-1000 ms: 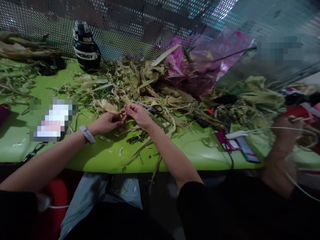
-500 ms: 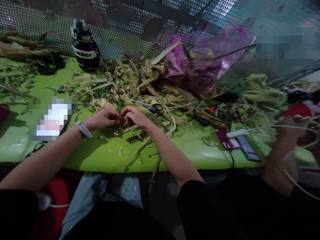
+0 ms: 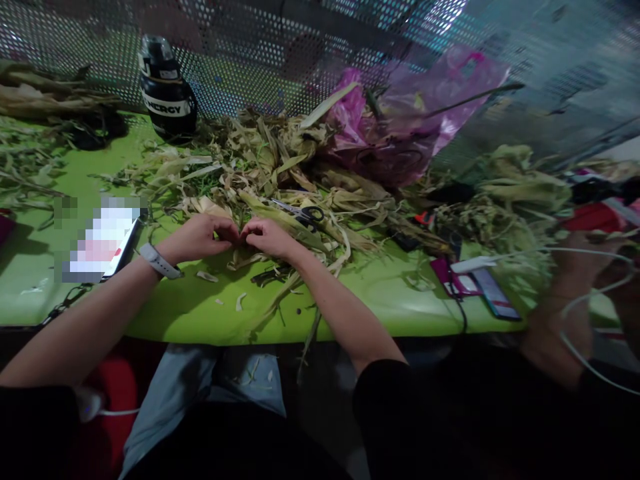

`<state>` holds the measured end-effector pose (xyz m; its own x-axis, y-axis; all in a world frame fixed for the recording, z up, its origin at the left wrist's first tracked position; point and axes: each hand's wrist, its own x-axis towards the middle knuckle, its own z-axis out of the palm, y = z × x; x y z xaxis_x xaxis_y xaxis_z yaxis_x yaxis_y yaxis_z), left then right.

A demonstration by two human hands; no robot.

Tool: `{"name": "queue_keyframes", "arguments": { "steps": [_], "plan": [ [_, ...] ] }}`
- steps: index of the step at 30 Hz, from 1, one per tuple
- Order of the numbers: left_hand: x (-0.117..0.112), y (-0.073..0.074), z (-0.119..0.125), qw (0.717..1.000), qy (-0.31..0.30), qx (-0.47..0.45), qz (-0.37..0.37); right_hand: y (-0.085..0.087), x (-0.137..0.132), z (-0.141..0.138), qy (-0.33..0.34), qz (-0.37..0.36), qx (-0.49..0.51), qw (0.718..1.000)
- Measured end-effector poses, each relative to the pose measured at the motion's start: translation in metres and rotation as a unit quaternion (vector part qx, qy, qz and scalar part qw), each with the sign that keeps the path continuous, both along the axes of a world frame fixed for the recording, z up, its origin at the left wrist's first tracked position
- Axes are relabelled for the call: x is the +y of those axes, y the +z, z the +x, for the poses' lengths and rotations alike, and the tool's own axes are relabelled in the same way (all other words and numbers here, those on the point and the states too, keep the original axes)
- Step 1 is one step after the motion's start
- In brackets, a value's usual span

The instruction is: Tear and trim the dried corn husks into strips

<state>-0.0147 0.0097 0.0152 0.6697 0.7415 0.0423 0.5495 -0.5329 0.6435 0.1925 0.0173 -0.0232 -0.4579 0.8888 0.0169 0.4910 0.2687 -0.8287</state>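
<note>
Dry, yellow-green husks (image 3: pixel 265 143), curled and ragged, heap across the frame's middle on a glossy lime-green table (image 3: pixel 190 320), before a perforated screen (image 3: pixel 250 67). Below the heap, left hand (image 3: pixel 200 237) and right hand (image 3: pixel 267 237) meet, fingertips narrowed; I can't tell what they pinch. Beside the right, one broad leaf (image 3: pixel 280 217) slants lengthwise, upper left to lower right.

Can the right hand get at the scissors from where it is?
Probably yes: the scissors lie on top of the dry husks, close to the right hand, with nothing seen covering them.
</note>
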Motion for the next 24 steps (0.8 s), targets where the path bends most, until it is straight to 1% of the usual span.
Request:
{"name": "queue_keyframes", "arguments": {
  "steps": [2, 5, 7, 10, 12, 14, 16, 20, 24],
  "plan": [
    [-0.007, 0.006, 0.003, 0.996, 0.025, 0.055, 0.066, 0.001, 0.000, -0.001, -0.001, 0.004, -0.008, 1.000],
    [-0.015, 0.007, 0.008, 0.982, 0.043, 0.111, 0.143, 0.005, -0.003, -0.002, -0.003, -0.023, 0.004, 1.000],
    [-0.018, 0.004, 0.010, 0.976, 0.053, 0.131, 0.168, 0.008, -0.006, -0.002, -0.002, -0.062, 0.023, 0.998],
    [-0.020, -0.002, 0.013, 0.970, 0.072, 0.142, 0.181, 0.011, -0.009, -0.002, -0.016, -0.112, 0.070, 0.991],
    [-0.020, -0.006, 0.013, 0.970, 0.080, 0.129, 0.191, 0.011, -0.009, -0.003, -0.042, -0.149, 0.109, 0.982],
    [-0.020, -0.010, 0.014, 0.971, 0.088, 0.096, 0.202, 0.010, -0.007, -0.003, -0.064, -0.179, 0.131, 0.973],
    [-0.020, -0.013, 0.014, 0.971, 0.097, 0.057, 0.209, 0.011, -0.006, -0.003, -0.070, -0.181, 0.129, 0.972],
    [-0.019, -0.018, 0.013, 0.971, 0.100, 0.013, 0.217, 0.014, -0.005, -0.003, -0.037, -0.173, 0.133, 0.975],
    [-0.018, -0.019, 0.012, 0.972, 0.096, -0.010, 0.213, 0.015, -0.004, 0.000, -0.001, -0.192, 0.165, 0.967]
  ]
}}
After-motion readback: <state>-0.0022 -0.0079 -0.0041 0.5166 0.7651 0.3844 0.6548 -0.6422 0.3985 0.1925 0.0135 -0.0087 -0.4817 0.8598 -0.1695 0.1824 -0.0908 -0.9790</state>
